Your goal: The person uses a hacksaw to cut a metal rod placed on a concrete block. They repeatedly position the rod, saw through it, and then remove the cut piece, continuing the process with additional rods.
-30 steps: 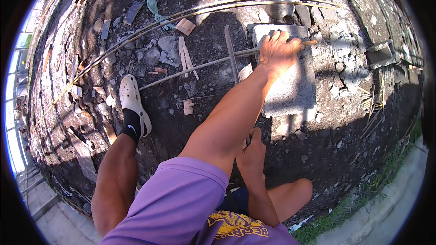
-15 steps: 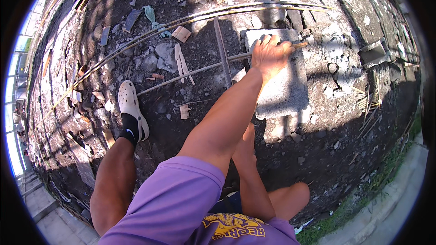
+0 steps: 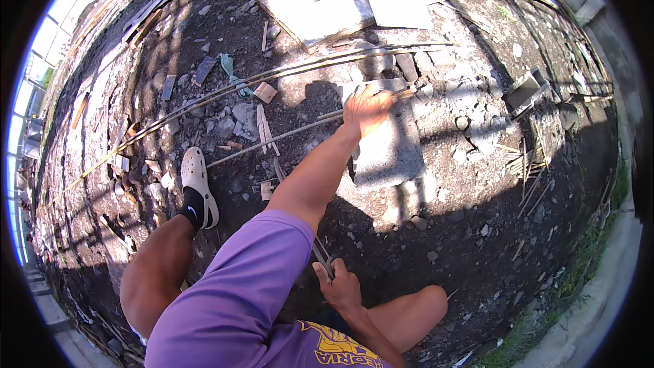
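The person is crouching over dark rubble-strewn ground [image 3: 436, 245] and stretching the left hand [image 3: 368, 108] out toward 12 o'clock. Its grip is closing tight around a long thin brownish rod [image 3: 272, 140], pressing it down on the far edge of a grey rectangular concrete block [image 3: 385, 153]. The rod is running from about 9 o'clock of the block, across its top edge, with a short end poking out past the knuckles toward 3 o'clock.

The right hand [image 3: 338, 287] is waiting close to the body at 6 o'clock, its grip wrapping narrowly around a dark slender metal tool [image 3: 321, 257]; what kind of tool it is cannot be told.

A white rubber clog [image 3: 197, 184] is standing at 9 o'clock of the block, and pale flat boards [image 3: 320, 13] are lying beyond it at 12 o'clock.

To do this well, I judge the left hand should be bearing straight down so the rod is lying flat on the block and not rolling, with fingers tucked clear of the short end. The long free length is likely springing, so steady weight matters.
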A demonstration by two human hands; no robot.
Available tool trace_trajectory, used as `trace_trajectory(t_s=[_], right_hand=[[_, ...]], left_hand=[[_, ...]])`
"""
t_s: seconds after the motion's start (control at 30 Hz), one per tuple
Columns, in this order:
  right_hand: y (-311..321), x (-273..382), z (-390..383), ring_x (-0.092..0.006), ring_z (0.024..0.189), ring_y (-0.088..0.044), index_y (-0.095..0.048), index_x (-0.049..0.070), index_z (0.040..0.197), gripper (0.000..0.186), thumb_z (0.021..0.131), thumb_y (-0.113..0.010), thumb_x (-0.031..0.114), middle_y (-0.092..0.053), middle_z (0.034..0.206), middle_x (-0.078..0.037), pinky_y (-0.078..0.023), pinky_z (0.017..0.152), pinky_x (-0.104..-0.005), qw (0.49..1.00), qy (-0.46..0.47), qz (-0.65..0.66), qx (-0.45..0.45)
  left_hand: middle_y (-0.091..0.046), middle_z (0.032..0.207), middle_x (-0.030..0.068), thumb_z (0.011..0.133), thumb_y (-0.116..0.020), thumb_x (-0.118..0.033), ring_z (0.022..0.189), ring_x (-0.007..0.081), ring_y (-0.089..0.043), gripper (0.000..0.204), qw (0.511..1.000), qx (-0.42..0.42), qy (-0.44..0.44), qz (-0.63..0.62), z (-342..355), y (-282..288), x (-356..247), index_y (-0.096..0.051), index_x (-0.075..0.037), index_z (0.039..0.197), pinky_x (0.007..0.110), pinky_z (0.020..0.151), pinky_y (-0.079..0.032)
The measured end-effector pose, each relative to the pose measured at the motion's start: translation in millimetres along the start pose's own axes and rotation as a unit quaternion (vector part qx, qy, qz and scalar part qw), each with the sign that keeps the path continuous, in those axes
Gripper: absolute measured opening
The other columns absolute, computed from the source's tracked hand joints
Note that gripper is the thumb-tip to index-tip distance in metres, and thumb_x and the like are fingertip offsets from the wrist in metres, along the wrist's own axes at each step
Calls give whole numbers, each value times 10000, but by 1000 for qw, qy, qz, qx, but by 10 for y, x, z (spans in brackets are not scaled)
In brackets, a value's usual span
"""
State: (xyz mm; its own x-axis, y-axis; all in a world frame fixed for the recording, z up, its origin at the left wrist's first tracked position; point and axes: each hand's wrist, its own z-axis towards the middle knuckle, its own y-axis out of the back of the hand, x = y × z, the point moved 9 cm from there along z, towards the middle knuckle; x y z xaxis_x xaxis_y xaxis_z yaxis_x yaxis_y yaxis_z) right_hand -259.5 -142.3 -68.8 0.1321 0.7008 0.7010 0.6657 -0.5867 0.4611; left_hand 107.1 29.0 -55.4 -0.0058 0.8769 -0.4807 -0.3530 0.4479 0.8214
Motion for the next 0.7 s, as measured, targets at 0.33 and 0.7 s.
trace_trajectory(t_s=[0.33, 0.7], right_hand=[[42, -223, -638, -493, 795, -709, -571, -5, 951, 632, 1031, -555, 622, -669, 743, -272, -522, 703, -532, 995, 22, 92, 16], [342, -244, -708, -512, 840, -713, -589, 8, 967, 608, 1030, -561, 613, -696, 766, -269, -540, 728, -546, 991, 84, 98, 28]], left_hand=[[-679, 974, 161, 1065, -595, -403, 881, 357, -673, 382, 945, -248, -214, -5, 928, 3268, -776, -710, -153, 1331, 452, 805, -535], [-550, 912, 23, 1079, -566, -371, 709, 213, -580, 349, 859, -31, -197, 471, -540, 5204, -577, -659, -317, 1412, 410, 607, -493]])
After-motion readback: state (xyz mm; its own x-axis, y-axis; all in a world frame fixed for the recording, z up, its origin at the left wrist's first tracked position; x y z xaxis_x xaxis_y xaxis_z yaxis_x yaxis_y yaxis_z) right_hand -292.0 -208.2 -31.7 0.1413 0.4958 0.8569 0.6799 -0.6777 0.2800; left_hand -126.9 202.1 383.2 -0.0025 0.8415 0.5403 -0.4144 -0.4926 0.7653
